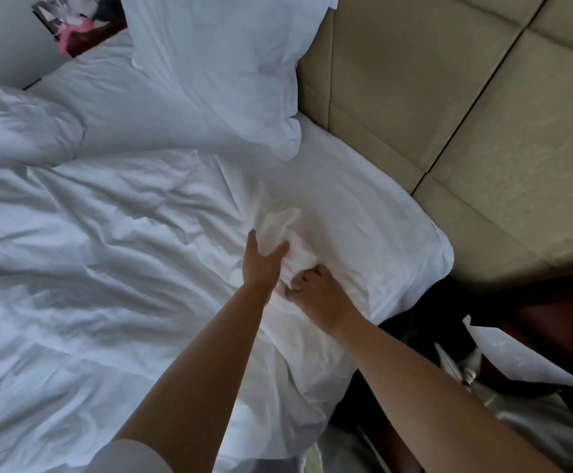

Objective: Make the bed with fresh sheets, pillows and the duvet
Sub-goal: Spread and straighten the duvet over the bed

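A rumpled white duvet [90, 268] covers most of the bed. Near its top right corner the cloth is bunched into a fold [288, 230]. My left hand [261, 264] holds that bunch between thumb and fingers. My right hand [315, 288] grips the same cloth just to the right, fingers curled into it. A white pillow [216, 63] lies at the head of the bed against the headboard. The white sheet [363, 172] shows bare between pillow and duvet. Another heap of white bedding [19, 128] lies at the left.
A beige padded headboard [448, 97] runs along the right. Below it stands dark wooden furniture [551, 319] with a white paper [503, 356] and a silvery bag [517, 414]. A picture with pink [70, 25] is at the top left.
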Demonstrator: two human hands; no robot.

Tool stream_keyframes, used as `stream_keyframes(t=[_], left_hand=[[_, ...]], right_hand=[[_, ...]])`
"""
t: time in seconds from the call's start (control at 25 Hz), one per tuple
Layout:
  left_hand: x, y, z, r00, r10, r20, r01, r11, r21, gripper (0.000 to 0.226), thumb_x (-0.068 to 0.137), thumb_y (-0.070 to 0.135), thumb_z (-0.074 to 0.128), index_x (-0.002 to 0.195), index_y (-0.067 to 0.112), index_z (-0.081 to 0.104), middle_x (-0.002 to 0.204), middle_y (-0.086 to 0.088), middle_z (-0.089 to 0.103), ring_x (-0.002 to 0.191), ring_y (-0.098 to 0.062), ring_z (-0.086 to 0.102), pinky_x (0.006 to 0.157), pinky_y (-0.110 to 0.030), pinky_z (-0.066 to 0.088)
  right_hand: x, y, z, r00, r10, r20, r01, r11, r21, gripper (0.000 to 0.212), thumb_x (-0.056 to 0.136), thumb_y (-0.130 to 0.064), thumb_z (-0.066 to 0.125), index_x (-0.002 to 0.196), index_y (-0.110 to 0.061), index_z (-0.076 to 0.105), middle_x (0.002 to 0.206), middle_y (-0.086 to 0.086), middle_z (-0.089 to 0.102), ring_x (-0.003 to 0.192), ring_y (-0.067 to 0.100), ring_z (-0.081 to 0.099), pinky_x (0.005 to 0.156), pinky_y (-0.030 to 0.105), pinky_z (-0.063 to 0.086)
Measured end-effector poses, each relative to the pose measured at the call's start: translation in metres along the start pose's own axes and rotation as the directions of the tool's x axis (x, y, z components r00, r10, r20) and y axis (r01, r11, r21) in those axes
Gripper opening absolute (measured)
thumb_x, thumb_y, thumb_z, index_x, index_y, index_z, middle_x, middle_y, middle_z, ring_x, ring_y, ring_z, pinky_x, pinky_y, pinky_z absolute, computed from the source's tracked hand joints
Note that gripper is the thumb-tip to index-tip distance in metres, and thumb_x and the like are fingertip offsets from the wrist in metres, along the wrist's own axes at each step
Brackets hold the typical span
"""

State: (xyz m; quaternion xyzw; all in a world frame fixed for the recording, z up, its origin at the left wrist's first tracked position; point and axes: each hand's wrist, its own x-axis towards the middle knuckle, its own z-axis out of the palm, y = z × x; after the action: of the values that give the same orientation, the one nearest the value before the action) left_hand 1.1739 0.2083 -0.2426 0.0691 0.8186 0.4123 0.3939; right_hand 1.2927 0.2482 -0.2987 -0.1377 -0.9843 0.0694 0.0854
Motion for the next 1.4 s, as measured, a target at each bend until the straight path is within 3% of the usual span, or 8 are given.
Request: stream_keyframes(t=[0.16,0.32,0.48,0.64,0.96,1.08,1.24,1.4], left_hand=[[-0.003,0.01,-0.007,1.0,-0.001,0.007,0.0,0.997,0.072,0.072,0.082,-0.008,0.054,0.146,0.019,0.035,0.1,-0.004,0.061,0.072,-0.009,0.056,0.06,-0.007,0.047],[-0.003,0.021,-0.019,0.978,-0.133,0.163,0.124,0.99,0.067,0.072,0.08,-0.015,0.05,0.141,0.022,0.039,0.117,-0.01,0.053,0.092,-0.021,0.056,0.085,-0.037,0.048],[-0.019,0.034,-0.036,0.904,-0.231,0.36,0.218,0.973,0.077,0.074,0.082,-0.018,0.049,0.143,0.022,0.036,0.115,-0.01,0.057,0.104,-0.026,0.057,0.108,-0.056,0.028],[-0.036,0.05,-0.026,0.948,-0.138,0.287,0.176,0.978,-0.111,0.067,0.082,-0.016,0.044,0.133,0.026,0.038,0.111,-0.01,0.06,0.101,-0.026,0.057,0.098,-0.054,0.035],[-0.071,0.109,0.072,0.883,0.024,0.469,0.158,0.926,-0.343,0.045,0.104,0.036,0.023,0.148,0.025,0.026,0.138,-0.002,0.045,0.124,-0.024,0.047,0.096,-0.042,0.04],[-0.066,0.158,0.128,0.878,0.264,0.399,-0.056,0.885,-0.462,0.034,0.101,0.023,0.037,0.134,0.019,0.046,0.116,-0.01,0.06,0.081,-0.014,0.055,0.052,-0.017,0.044],[-0.069,0.215,0.176,0.823,0.307,0.478,-0.151,0.929,-0.337,0.026,0.094,0.008,0.037,0.088,0.012,0.062,0.065,0.001,0.06,0.066,-0.013,0.052,0.053,-0.021,0.041],[-0.056,0.165,0.181,0.788,0.112,0.606,-0.091,0.994,-0.066,0.027,0.1,0.006,0.036,0.093,0.025,0.053,0.088,0.004,0.053,0.078,-0.012,0.051,0.067,-0.03,0.044]], right_hand=[[-0.016,0.001,-0.021,0.996,0.056,0.075,-0.075,0.956,0.283,0.035,0.06,0.0,0.069,0.092,-0.015,0.073,0.086,0.004,0.065,0.081,0.026,0.064,0.073,0.038,0.055],[-0.026,0.004,-0.042,0.811,0.56,0.17,-0.566,0.676,0.472,0.056,0.078,-0.023,0.067,0.128,-0.01,0.045,0.125,0.011,0.045,0.111,0.03,0.051,0.092,0.041,0.046],[-0.004,0.001,-0.07,0.72,0.49,0.492,-0.694,0.521,0.497,0.105,0.077,-0.045,0.072,0.151,-0.03,-0.001,0.145,0.002,0.035,0.124,0.024,0.047,0.099,0.037,0.042],[0.007,-0.006,-0.101,0.9,0.424,0.096,-0.426,0.905,-0.006,0.076,0.078,-0.023,0.074,0.145,-0.022,0.038,0.097,0.007,0.064,0.078,0.026,0.065,0.062,0.032,0.048],[-0.008,0.101,-0.192,0.811,0.545,-0.214,-0.582,0.711,-0.395,0.022,0.04,-0.011,0.065,0.061,-0.017,0.064,0.055,-0.002,0.054,0.042,0.016,0.052,0.041,0.018,0.034],[-0.009,0.135,-0.24,0.766,0.564,-0.308,-0.641,0.633,-0.433,0.017,0.045,-0.013,0.058,0.059,-0.02,0.062,0.055,-0.005,0.054,0.043,0.013,0.052,0.042,0.017,0.032],[-0.015,0.162,-0.271,0.693,0.531,-0.488,-0.719,0.555,-0.418,0.018,0.051,-0.011,0.055,0.063,-0.023,0.063,0.054,-0.007,0.053,0.044,0.012,0.05,0.044,0.019,0.029],[-0.052,0.179,-0.227,0.593,0.741,-0.315,-0.793,0.47,-0.386,0.021,0.063,-0.005,0.068,0.079,-0.019,0.067,0.068,-0.001,0.064,0.059,0.017,0.063,0.052,0.021,0.041]])
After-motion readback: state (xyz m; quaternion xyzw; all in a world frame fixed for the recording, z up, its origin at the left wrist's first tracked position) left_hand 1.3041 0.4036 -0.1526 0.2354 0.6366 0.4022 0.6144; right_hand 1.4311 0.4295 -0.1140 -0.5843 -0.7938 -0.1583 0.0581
